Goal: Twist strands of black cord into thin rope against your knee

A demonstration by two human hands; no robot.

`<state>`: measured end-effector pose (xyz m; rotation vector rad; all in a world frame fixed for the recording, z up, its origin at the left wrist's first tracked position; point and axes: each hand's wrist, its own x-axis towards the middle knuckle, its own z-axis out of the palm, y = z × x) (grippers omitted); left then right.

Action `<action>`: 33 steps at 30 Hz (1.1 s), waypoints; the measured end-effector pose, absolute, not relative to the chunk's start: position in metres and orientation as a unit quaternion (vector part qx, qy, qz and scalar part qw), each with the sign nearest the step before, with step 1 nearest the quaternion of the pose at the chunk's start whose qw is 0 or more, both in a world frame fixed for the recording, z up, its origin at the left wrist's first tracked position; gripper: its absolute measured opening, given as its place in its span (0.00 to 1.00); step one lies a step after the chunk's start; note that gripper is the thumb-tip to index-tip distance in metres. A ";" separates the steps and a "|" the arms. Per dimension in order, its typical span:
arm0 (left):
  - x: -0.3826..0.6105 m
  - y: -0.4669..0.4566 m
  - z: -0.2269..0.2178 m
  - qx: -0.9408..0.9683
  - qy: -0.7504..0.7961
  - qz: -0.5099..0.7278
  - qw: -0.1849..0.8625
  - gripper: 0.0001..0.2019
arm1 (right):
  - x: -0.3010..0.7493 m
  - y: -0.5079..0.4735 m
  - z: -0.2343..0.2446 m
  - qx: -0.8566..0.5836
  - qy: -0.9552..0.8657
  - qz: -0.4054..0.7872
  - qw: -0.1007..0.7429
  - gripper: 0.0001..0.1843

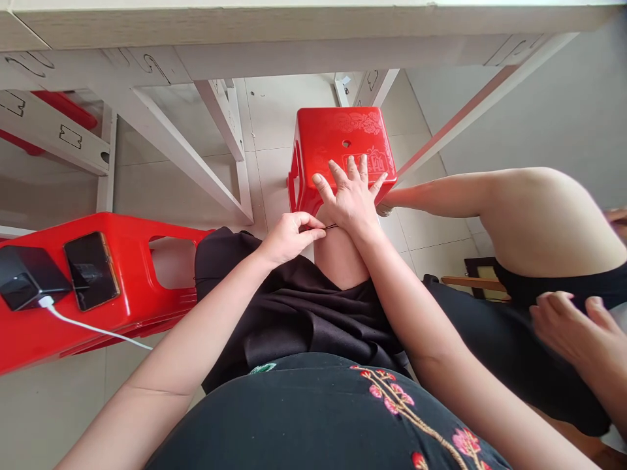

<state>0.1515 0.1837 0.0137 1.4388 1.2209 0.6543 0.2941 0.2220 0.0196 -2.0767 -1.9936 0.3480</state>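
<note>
"Left hand: contents?"
"One thin dark cord, pinched narrowly between fingers, running to the other wrist above a bare leg."
"Right hand: condition?"
"Fingers fanned wide, tips over the near edge of one red stool. Open floor left of it, beyond the counter edge."

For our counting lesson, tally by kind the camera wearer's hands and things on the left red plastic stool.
Bare left hand and right hand: 2
Black rectangular phone: 1
Black box-shaped device: 1
Slim white cable: 1
Total: 5
</note>
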 end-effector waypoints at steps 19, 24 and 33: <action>0.149 0.183 0.004 0.570 0.505 0.296 0.577 0.14 | 0.295 0.221 0.021 -0.721 -0.679 0.110 0.086 0.39; 0.150 0.184 0.001 0.541 0.501 0.315 0.598 0.15 | 0.296 0.222 0.019 -0.721 -0.679 0.111 0.084 0.39; 0.151 0.185 -0.001 0.560 0.491 0.322 0.584 0.12 | 0.299 0.223 0.015 -0.716 -0.679 0.106 0.123 0.42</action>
